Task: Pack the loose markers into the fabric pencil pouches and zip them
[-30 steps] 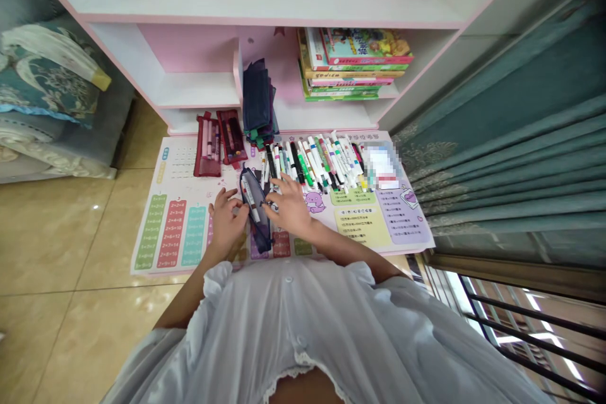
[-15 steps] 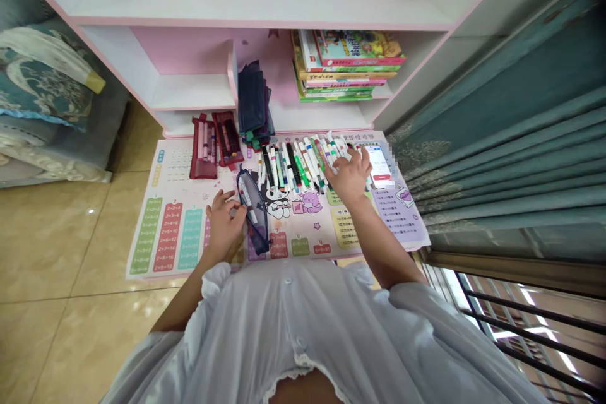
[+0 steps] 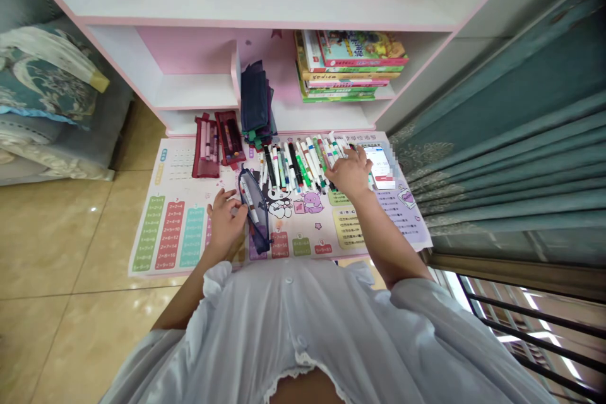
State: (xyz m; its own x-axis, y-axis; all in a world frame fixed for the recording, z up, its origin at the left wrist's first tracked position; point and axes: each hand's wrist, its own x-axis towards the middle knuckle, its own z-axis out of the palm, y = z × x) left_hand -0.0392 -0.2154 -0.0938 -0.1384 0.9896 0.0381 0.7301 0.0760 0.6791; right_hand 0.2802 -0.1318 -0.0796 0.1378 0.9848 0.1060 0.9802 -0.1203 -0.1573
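Observation:
My left hand (image 3: 226,219) pinches the left edge of a dark blue mesh pencil pouch (image 3: 260,230) between thumb and index finger, the other fingers raised. The pouch gapes, and a white marker (image 3: 249,200) lies inside it. Beyond the pouch, a row of loose markers (image 3: 298,164) with white, black and green barrels spreads across the desk mat. Over the right part of that row is my right hand (image 3: 350,173), palm down with fingers apart, its fingertips at the markers. Some markers are hidden beneath it.
Two red mesh pouches (image 3: 206,167) holding pens lie at the back left. Stacked dark pouches (image 3: 255,101) lean by the shelf divider. A phone (image 3: 380,170) rests right of my right hand. Books (image 3: 350,69) are piled on the shelf. A curtain (image 3: 521,139) hangs at the right.
My right hand has lowered slightly onto the markers, its fingers shifting a little. My left hand keeps its pinch on the pouch. The whole view has shifted slightly.

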